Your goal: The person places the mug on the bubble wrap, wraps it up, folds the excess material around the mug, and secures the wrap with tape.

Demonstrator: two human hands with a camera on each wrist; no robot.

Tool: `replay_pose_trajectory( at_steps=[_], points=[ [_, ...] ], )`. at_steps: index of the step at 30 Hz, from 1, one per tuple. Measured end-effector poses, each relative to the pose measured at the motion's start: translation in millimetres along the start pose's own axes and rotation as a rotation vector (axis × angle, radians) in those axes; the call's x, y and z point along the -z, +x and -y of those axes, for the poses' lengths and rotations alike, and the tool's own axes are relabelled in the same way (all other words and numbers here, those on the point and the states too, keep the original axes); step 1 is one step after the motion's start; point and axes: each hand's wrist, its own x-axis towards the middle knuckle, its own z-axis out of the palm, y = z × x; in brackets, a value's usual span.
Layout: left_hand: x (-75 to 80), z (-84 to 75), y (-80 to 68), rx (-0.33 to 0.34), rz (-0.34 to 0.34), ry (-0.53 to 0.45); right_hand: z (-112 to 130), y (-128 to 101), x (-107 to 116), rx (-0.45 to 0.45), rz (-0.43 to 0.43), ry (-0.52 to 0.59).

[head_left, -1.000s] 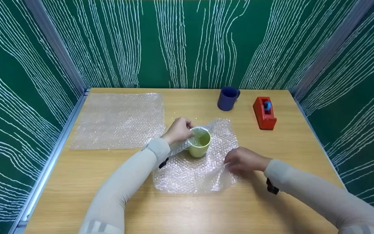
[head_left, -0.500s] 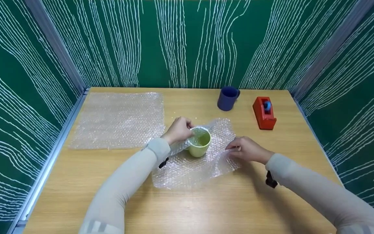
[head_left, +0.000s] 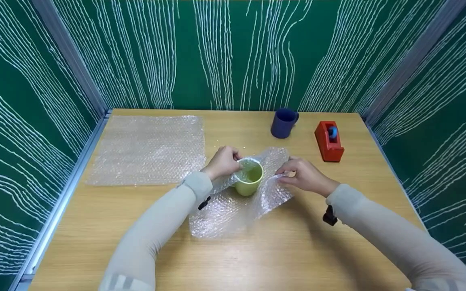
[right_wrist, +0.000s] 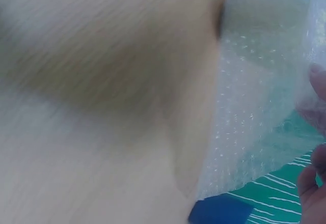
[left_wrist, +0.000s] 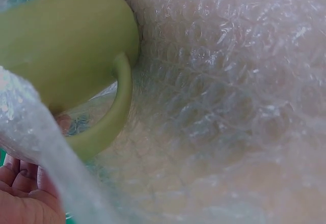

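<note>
A staged recording booth, not a home: green panels with white wavy lines on metal posts enclose a bare wooden table filling the lower frame.

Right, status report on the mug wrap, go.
Left hand holds wrap against mug rim. Right hand pinches bubble wrap edge, lifted beside mug. Nothing in the way.

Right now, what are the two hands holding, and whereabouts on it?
The left hand grips the green mug at its rim, bubble wrap pressed against it. The right hand pinches the same bubble wrap sheet by its right edge, lifted off the table.
</note>
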Motion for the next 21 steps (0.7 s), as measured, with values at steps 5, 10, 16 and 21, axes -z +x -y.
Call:
replay_pose_trajectory(
  at_steps=[5, 10, 16, 21],
  points=[
    [0.1, 0.5, 0.4, -0.014, -0.003, 0.013, 5.3, 6.0, 0.2, 0.074, -0.014, -0.026],
    [0.1, -0.6, -0.1, -0.001, -0.001, 0.007, 10.5, 10.6, 0.2, 0.083, -0.006, -0.045],
    [-0.6, -1.1, -0.2, 0.02, 0.007, 0.0, 15.3, 14.0, 0.6, 0.02, 0.009, 0.019],
    [-0.7, -1.8, -1.7, 0.034, 0.008, -0.016, 17.3, 16.7, 0.1, -0.02, 0.0, 0.087]
  ],
)
